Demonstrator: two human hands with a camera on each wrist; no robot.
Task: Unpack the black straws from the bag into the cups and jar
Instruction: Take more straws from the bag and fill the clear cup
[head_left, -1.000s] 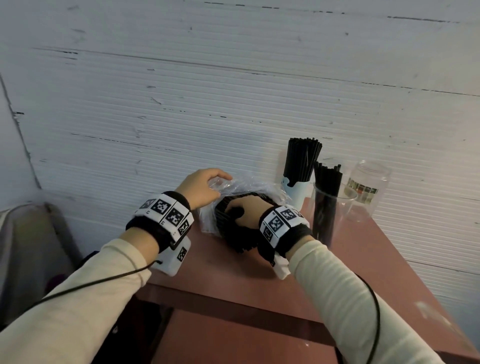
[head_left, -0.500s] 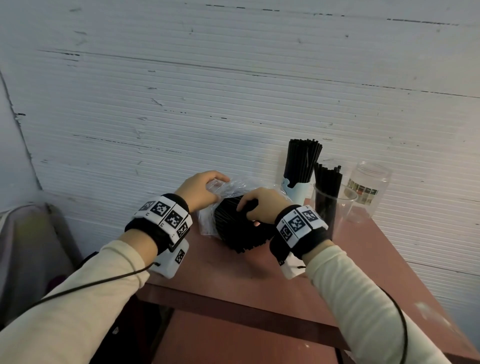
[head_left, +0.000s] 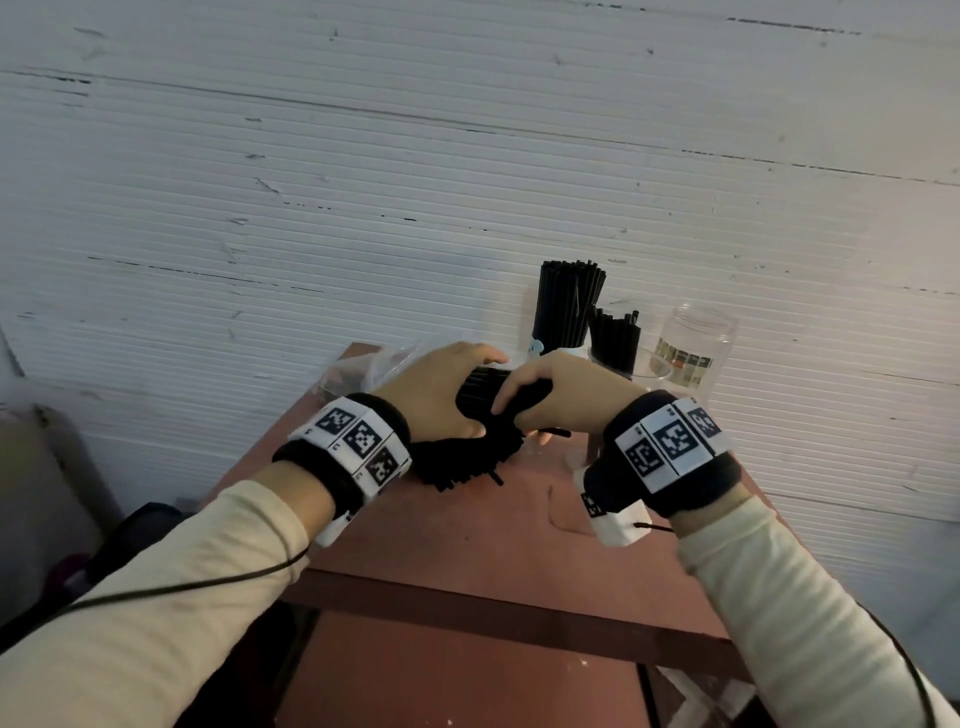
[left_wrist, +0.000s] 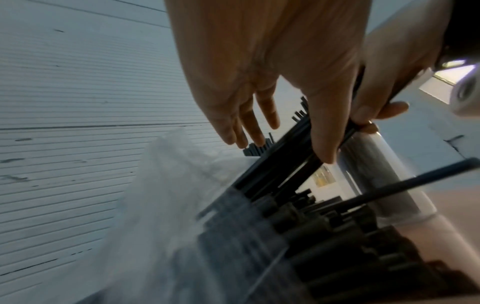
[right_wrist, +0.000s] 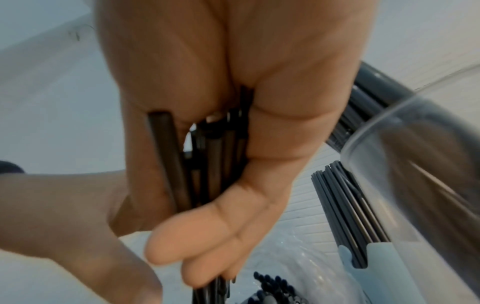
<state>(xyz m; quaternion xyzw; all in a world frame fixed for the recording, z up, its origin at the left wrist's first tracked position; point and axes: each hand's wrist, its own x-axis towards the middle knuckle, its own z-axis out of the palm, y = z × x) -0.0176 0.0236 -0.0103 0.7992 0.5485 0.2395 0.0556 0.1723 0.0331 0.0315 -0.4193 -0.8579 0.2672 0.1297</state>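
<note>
A thick bundle of black straws (head_left: 467, 460) lies half out of a clear plastic bag (head_left: 382, 361) on the red-brown table (head_left: 498, 545). My left hand (head_left: 449, 397) lies over the bundle with fairly straight fingers (left_wrist: 244, 131), thumb pressed on the straws (left_wrist: 283, 181). My right hand (head_left: 527, 410) grips a bunch of straws (right_wrist: 207, 162) pulled from the bundle. Behind stand a pale blue cup (head_left: 537, 347) full of straws, a clear cup (head_left: 644, 366) part-filled with straws, and a glass jar (head_left: 693, 345) holding none.
A white ribbed wall (head_left: 363, 208) runs right behind the table. The cups and jar stand against it at the back right. The table's front edge (head_left: 493, 613) is near my forearms. A dark bag and a grey surface lie off the left side.
My left hand left the bag's far edge and came right onto the bundle. My right hand closed round a bunch of straws. The bundle slid nearer, farther out of the bag.
</note>
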